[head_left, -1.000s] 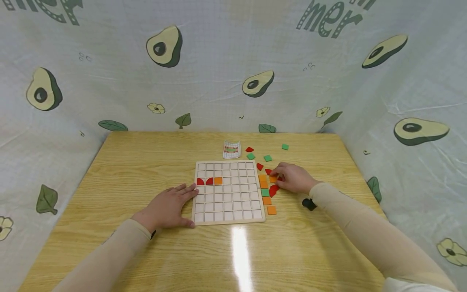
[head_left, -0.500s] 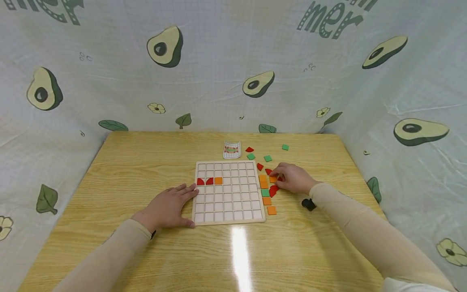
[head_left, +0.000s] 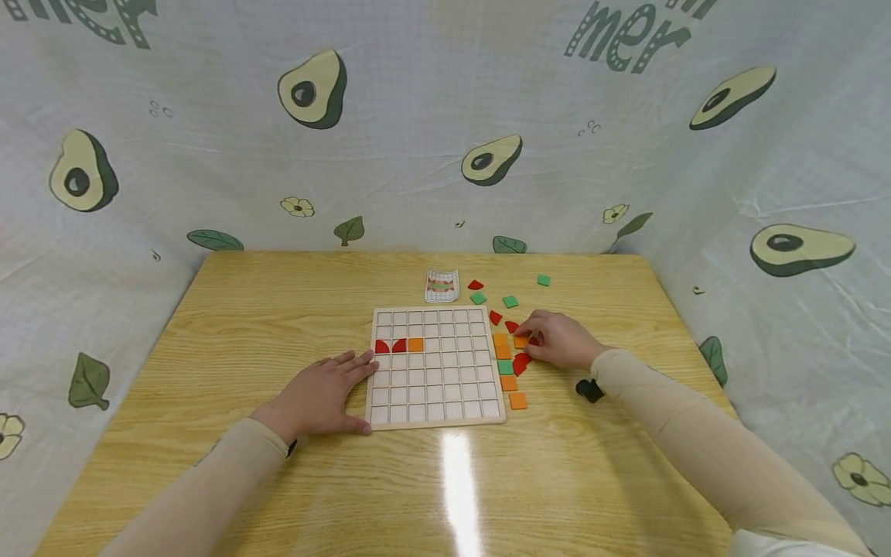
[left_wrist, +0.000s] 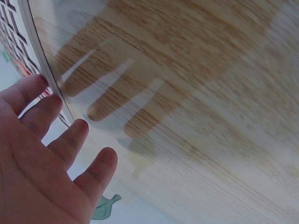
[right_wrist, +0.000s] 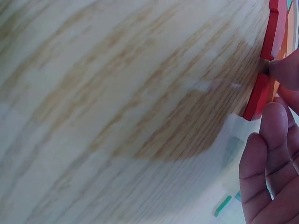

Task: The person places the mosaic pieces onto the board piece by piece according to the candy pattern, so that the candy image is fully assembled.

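My left hand (head_left: 327, 393) lies with spread fingers along the left side of a pale wooden grid board (head_left: 435, 387), fingertips over its edge. In the left wrist view, the fingers (left_wrist: 70, 144) are extended beside the rim. Right of the board, my right hand (head_left: 565, 340) pinches an orange square tile (head_left: 520, 342) between thumb and fingers, low over the table. The right wrist view shows a red quarter-round piece (right_wrist: 257, 99) by those fingertips. Two red quarter-round pieces (head_left: 400, 346) and an orange square (head_left: 415, 345) occupy one row of the board at its left.
Several orange squares (head_left: 518, 401), a green square (head_left: 506, 367) and red pieces (head_left: 521, 364) lie beside the board's right edge. Farther back are green squares (head_left: 544, 280) and a printed pattern card (head_left: 442, 286). A patterned cloth (head_left: 411, 116) hangs behind the wooden table (head_left: 278, 286).
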`<state>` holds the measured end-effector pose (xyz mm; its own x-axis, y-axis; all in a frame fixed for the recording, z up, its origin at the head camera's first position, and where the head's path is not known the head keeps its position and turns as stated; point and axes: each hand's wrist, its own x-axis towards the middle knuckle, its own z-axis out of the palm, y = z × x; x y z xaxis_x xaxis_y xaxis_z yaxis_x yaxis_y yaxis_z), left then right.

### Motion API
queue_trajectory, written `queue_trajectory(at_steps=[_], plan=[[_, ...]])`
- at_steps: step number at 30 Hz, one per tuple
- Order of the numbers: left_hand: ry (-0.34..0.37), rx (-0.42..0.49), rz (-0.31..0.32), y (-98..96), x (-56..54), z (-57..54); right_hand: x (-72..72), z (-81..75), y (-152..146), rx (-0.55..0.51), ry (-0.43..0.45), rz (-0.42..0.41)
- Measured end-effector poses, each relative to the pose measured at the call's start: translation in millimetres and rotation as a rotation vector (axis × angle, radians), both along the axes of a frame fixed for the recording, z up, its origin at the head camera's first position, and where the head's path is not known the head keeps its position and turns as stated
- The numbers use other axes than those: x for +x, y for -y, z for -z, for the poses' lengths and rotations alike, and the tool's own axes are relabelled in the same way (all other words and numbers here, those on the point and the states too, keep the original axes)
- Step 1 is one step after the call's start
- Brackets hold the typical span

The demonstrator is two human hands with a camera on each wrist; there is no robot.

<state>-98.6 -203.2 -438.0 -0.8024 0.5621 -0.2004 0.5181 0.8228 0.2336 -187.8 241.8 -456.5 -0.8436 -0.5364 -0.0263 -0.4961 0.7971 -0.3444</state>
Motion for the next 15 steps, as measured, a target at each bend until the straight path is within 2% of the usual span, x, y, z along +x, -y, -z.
queue_trajectory(at_steps=[15], plan=[[-0.016,0.015,0.011,1.4,1.0,-0.1,-1.2,-9.4,1.1,-0.080,0.010,-0.018]])
